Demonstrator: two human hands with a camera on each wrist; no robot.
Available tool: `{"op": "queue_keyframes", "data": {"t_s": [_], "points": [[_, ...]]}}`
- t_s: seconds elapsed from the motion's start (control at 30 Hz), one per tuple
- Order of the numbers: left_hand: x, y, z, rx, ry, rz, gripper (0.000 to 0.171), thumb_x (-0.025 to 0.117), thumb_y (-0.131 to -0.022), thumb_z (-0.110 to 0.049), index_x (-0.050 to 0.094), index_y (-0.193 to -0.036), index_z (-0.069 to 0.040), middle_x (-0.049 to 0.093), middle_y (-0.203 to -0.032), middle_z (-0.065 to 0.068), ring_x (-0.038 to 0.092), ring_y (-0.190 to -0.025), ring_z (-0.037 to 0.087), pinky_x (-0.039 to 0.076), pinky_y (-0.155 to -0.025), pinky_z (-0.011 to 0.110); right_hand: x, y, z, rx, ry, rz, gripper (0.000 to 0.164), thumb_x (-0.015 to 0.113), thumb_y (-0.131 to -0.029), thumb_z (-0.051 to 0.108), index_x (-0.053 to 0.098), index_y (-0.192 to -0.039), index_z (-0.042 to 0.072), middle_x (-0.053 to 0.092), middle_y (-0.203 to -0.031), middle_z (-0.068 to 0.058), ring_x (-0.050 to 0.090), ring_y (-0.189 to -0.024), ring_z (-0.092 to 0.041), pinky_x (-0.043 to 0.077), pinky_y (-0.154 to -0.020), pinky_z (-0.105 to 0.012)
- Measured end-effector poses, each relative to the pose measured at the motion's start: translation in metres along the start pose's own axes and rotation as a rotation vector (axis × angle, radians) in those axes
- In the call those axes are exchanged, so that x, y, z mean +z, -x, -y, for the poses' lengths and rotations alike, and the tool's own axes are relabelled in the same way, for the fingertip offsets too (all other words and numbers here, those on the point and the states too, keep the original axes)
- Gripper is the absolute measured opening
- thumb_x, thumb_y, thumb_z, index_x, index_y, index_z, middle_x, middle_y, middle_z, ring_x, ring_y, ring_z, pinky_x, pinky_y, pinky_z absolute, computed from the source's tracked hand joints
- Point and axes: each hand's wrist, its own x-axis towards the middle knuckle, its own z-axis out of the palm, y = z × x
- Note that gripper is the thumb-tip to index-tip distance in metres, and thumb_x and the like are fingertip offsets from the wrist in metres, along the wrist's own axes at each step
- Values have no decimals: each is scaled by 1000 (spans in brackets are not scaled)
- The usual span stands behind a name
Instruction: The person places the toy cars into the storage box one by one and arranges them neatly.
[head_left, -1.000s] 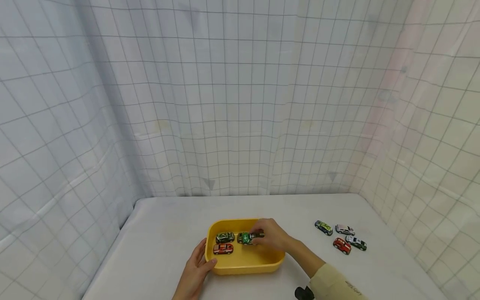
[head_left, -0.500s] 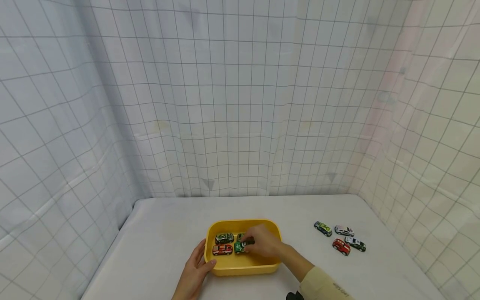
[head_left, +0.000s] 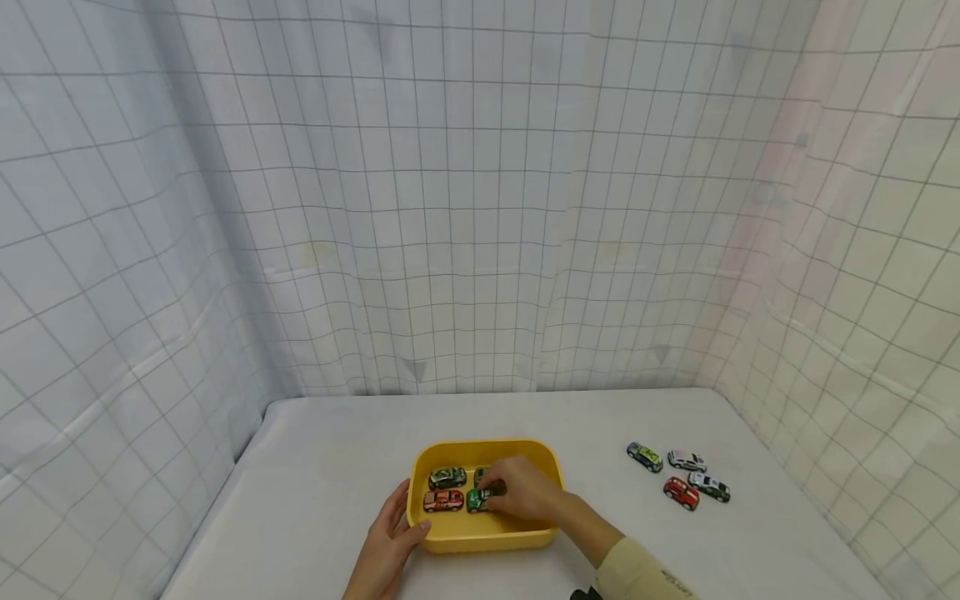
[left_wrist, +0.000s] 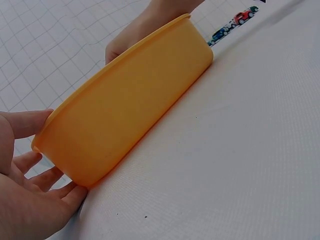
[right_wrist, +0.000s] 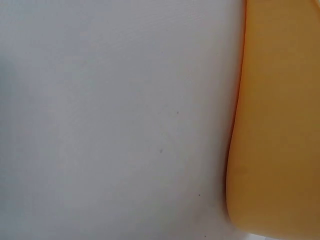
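The tray [head_left: 490, 544] sits near the table's front middle, well in from the left, right and far edges of the white table [head_left: 322, 467]. The left hand [head_left: 385, 543] grips its near left corner, thumb at the rim and fingers spread along the outer left wall. Inside the tray, the right hand [head_left: 521, 490] pinches the green car [head_left: 477, 500] by its right end; whether its wheels bear on the tray floor I cannot tell. The orange car [head_left: 443, 501] lies just left of it, a narrow gap between them, and the dark car [head_left: 447, 477] lies behind the orange one. Another car [head_left: 481, 475], mostly hidden by the fingers, is just beyond the green one. A strip of yellow floor runs between the front cars and the near wall; the right forearm crosses the rim at the near right corner. A broad stretch of table spans from the left wall to the left edge. On the right, a shorter stretch leads to the lime car [head_left: 645, 457], the white car [head_left: 687, 460], the police car [head_left: 708, 486] and the red car [head_left: 681, 492], grouped near the right edge.
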Motion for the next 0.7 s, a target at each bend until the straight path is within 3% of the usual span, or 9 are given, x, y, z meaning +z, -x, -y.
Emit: {"op": "queue_keyframes", "data": {"t_s": [0.3,0.6,0.7], "points": [[1,1,-1,-1,3,1,89,69,-95,6,15,-164,0,7,-166,34,18,-148,55,37,-113,59,-1,-1,0,4,14,10,22,84,-89,16,81,-110,10,73,-104,10,63,-93,0,56,-81,-19],[0,0,-1,3,16,4,88,69,-94,6,15,-164,0,8,-166,34,19,-148,55,38,-113,57,-10,-3,2,45,-92,11,20,83,-90,16,81,-109,10,72,-101,12,63,-90,-1,56,-79,-20],[-1,0,1,16,10,15,88,69,-95,6,14,-164,1,8,-165,35,18,-148,55,38,-112,57,-14,-2,1,41,-77,13,20,83,-90,17,80,-109,10,72,-102,11,64,-90,-1,56,-79,-20]]}}
